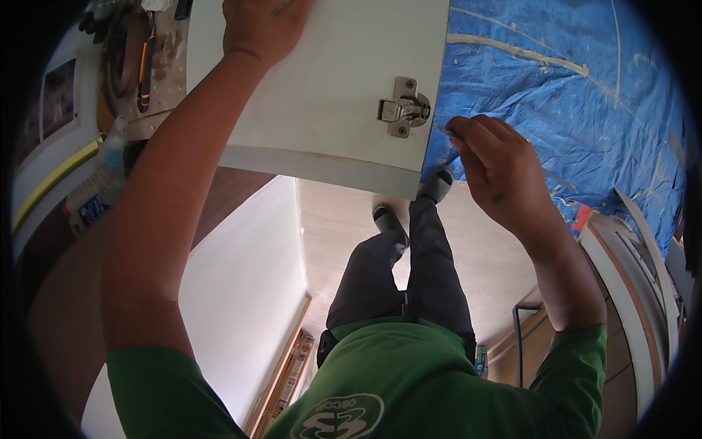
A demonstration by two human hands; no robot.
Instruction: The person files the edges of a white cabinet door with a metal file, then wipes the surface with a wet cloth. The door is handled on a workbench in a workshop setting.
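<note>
- My L hand [267,28] is up top on white panel [314,95]; fingers cut off by pic edge, so I can't tell how open or if it's got anything.
- My R hand [499,164] is just off panel's R edge; fingers curled in, thumb & index pinching small shiny item [447,133], can't ID it.
- Metal hinge [401,110] sits on panel nr R edge, just L of R fingertips.
- I see blue tarp [512,80] to R, orange-&-blk tool [147,69] on desk [170,55] to L.
</note>
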